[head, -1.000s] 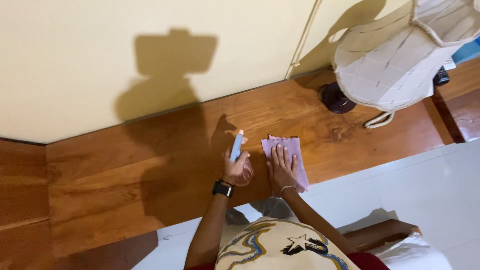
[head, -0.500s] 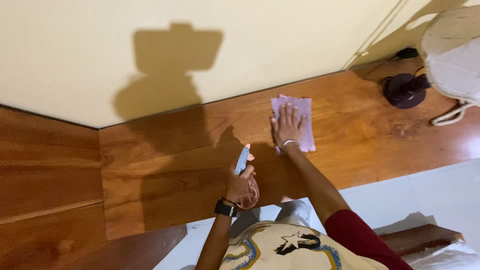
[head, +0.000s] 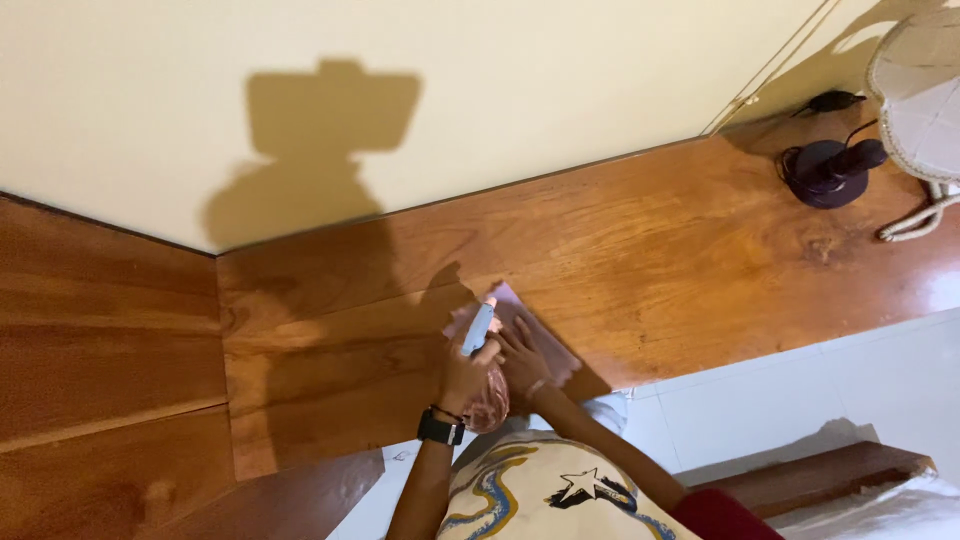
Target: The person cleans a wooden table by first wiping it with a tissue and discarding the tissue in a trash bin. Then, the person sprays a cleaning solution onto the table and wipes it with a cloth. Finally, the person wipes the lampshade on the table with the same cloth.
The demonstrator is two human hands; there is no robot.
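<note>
The left hand point(head: 462, 375) has a closed grip around a small spray bottle with a pale blue nozzle and a pinkish clear body point(head: 482, 345), nozzle pointing up toward the wall. The right hand point(head: 522, 360) lies flat with fingers spread on a pale pink rectangular cleaning cloth point(head: 520, 335); it pins the cloth rather than gripping it. A black wristwatch point(head: 440, 428) sits on the left wrist.

Cloth and bottle are together at the near edge of the polished reddish-brown wooden worktop point(head: 650, 250), just above the white surface point(head: 800, 390) below it.

Risks, as I judge them: the two hands are crowded, so the bottle could knock the right hand or tip out of the grip. With the cloth so near the edge, a push could slide it off the wood. Spray aimed high could reach the cream wall point(head: 500, 90) instead of the wood, and liquid left on the glossy boards may streak.

The wood meets the wall along a long seam and steps to a darker panel at left. At far right stand a dark round-based object point(head: 825, 170) with a black cord and a white wicker piece point(head: 925, 90). The head's shadow falls on the wall.
</note>
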